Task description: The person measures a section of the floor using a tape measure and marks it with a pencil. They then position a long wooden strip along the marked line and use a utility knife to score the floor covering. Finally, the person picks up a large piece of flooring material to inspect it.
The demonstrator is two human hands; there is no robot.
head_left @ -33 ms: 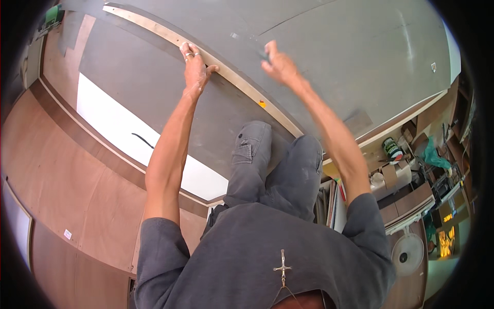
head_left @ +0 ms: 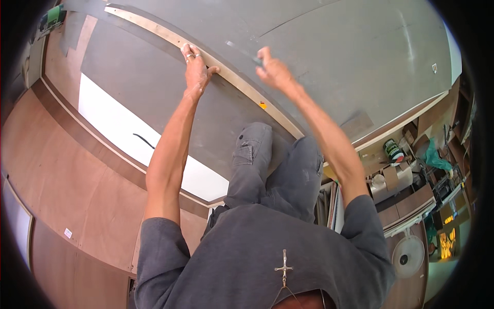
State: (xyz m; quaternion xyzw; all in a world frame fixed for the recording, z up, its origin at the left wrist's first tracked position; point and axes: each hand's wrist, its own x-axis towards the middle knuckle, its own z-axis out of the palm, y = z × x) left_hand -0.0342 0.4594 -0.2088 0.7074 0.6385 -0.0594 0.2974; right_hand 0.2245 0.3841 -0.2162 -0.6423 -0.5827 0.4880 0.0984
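Observation:
A long, pale wooden strip point(head_left: 236, 85) lies diagonally across a large grey sheet point(head_left: 329, 62). My left hand point(head_left: 196, 69), rings on its fingers, holds the strip down near its middle, fingertips on top and thumb spread along the near edge. To the right of the strip, my right hand point(head_left: 276, 72) is closed around a slim tool point(head_left: 257, 61) with a dark greenish handle. A pale, thin end reaches from the tool toward the strip, smeared by motion. Its exact kind is unclear. An orange mark point(head_left: 263, 105) shows on the strip.
My knees point(head_left: 252, 149) are at the strip's near end. A white panel point(head_left: 128, 129) with a black curved mark lies left, beside brown wood panels point(head_left: 92, 190). At right, a cluttered shelf holds a dark can point(head_left: 392, 150), a green plastic bag point(head_left: 436, 154) and a fan point(head_left: 409, 255).
My right hand has shifted slightly toward me and to the left, and more of the tool shows. The left hand and the wooden strip stay in place.

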